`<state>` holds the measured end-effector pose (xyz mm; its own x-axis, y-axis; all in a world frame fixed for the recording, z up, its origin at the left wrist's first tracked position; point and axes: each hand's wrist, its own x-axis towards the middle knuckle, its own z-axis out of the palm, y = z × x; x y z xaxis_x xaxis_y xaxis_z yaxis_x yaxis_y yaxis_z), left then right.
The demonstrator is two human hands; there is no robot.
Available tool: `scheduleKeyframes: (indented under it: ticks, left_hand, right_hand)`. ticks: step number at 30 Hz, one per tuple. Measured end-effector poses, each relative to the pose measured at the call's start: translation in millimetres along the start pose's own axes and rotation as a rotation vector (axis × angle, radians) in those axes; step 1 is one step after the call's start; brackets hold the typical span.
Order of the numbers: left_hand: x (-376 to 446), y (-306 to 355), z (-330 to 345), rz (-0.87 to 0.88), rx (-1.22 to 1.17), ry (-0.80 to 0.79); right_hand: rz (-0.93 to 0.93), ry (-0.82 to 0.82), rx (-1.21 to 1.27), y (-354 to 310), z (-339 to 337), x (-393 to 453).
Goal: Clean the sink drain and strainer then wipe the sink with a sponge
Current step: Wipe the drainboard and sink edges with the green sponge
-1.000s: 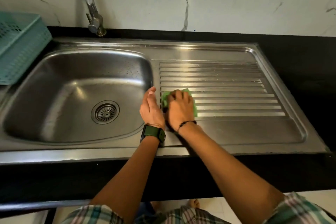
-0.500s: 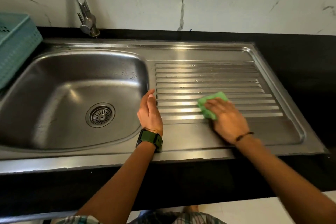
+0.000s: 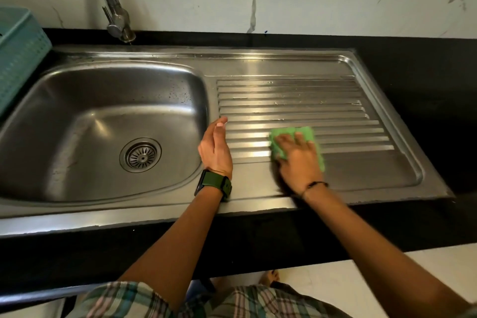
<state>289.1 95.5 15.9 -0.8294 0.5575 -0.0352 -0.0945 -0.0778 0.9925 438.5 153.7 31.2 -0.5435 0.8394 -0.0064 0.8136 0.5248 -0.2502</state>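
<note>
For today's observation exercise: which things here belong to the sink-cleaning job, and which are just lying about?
Part of the job:
sponge, pressed flat under the right hand
drainboard
basin
strainer
left hand, resting on the sink beside the basin

Just lying about:
basket
tap

Left hand flat, right hand pressing, fingers seemingly straight
</note>
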Motion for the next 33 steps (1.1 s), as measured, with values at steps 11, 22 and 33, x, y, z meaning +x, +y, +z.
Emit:
scheduleKeyframes:
  ticks: [11,22,33]
  left_hand:
    - [-1,3,-3,-0.002,0.013,0.021]
    - [-1,1,-2,0.011,0.034,-0.016]
    - [-2,1,0,0.034,0.099,-0.05]
  right_hand:
    - [-0.526,-0.206,-0.054,-64,8,2]
    - [-0.122,-0.11,-0.228,96,-47,-16]
    - [0.545,0.454,0.533,122,-92,8]
